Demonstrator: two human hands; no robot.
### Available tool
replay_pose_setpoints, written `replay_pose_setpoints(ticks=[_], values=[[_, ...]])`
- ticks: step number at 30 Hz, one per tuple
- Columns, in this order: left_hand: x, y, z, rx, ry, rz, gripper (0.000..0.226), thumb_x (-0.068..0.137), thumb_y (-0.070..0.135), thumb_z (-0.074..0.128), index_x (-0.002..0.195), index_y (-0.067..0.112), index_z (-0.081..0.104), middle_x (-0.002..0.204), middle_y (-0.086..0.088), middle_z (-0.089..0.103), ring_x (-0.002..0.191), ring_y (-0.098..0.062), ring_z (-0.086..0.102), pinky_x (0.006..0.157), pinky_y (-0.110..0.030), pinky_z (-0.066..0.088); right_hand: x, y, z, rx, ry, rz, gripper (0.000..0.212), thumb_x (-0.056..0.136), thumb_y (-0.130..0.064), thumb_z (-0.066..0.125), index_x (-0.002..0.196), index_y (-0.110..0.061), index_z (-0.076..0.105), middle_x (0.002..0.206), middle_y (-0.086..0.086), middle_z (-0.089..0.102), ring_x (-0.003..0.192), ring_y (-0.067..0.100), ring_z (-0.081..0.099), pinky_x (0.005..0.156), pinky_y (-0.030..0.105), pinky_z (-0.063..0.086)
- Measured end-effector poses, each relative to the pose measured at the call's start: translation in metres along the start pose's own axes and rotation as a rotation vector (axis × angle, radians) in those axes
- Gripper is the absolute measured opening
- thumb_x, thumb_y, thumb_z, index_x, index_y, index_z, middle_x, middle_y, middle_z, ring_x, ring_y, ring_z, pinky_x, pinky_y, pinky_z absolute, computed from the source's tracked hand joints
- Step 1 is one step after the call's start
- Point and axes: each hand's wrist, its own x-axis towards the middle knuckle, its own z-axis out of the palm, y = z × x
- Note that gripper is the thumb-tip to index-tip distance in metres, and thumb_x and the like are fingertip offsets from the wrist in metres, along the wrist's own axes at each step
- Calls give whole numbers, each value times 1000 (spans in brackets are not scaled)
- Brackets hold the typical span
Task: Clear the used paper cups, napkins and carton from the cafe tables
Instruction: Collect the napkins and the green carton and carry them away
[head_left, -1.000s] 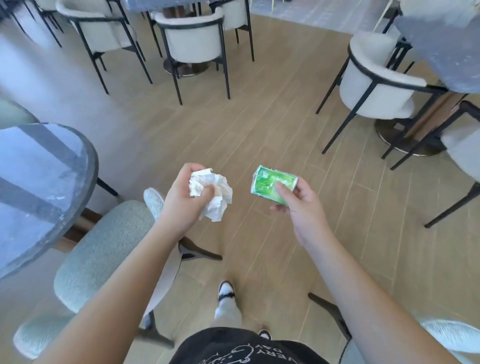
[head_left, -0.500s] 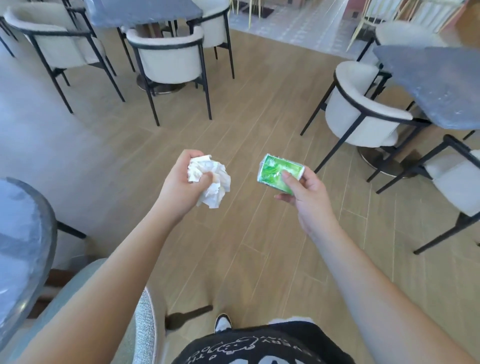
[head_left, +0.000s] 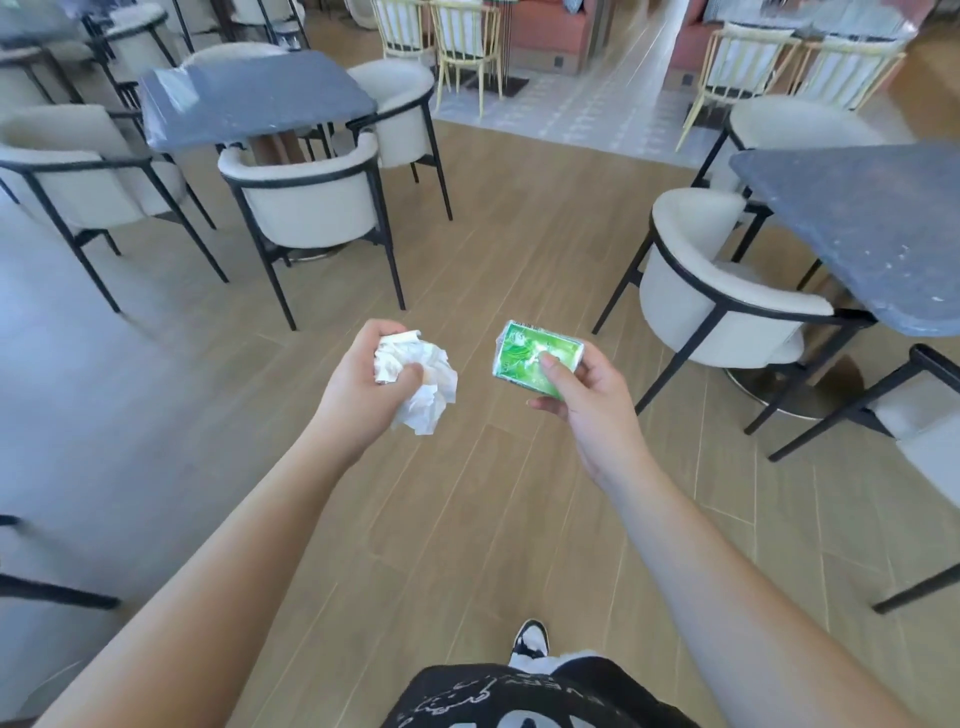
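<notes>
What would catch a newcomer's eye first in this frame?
The two hands held out mid-frame over the wooden floor: the left hand grips a crumpled white napkin, the right hand holds a small green carton. Grey tables with cream chairs stand on either side.

Both your bare forearms reach forward at about the same height, with the hands apart. Your left hand (head_left: 358, 384) has its fingers curled tight around a crumpled napkin (head_left: 421, 379). Your right hand (head_left: 587, 395) pinches a green carton (head_left: 524, 353), thumb on top.
</notes>
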Motion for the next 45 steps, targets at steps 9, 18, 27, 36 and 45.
replay_pose_setpoints(ticks=[9, 18, 27, 36, 45], values=[[132, 41, 35, -11, 35, 3, 30, 86, 25, 61, 104, 48, 57, 91, 19, 72, 77, -4, 69, 62, -25, 53, 153, -29, -19, -15, -35, 0, 18, 99, -12, 63, 117, -13, 66, 101, -4, 77, 91, 9, 73, 67, 24, 59], [278, 19, 38, -20, 44, -3, 28, 81, 29, 59, 103, 47, 57, 87, 13, 71, 76, -12, 68, 66, -37, 57, 300, -8, 12, -44, -52, 35, 18, 99, -11, 63, 117, -12, 65, 99, -4, 76, 88, 8, 73, 67, 24, 58], [446, 15, 17, -5, 22, 14, 29, 85, 27, 62, 107, 45, 57, 86, 14, 70, 69, -6, 66, 57, -24, 55, 454, -12, 56, -30, -27, 33, 15, 99, -10, 63, 109, -20, 67, 95, -9, 77, 88, 8, 72, 66, 24, 57], [602, 32, 58, 25, -15, 47, 31, 82, 31, 61, 108, 46, 56, 87, 16, 69, 65, -1, 64, 51, -16, 51, 601, -18, 39, -6, -3, 33, 17, 99, -9, 62, 115, -13, 65, 99, -5, 77, 91, 10, 72, 71, 24, 57], [767, 59, 154, -12, 32, -2, 33, 90, 19, 62, 109, 45, 57, 88, 19, 70, 68, -1, 65, 53, -23, 55, 770, -38, -22, 12, -13, 42, 17, 99, -12, 64, 113, -20, 66, 101, -7, 77, 93, 9, 72, 70, 20, 55]])
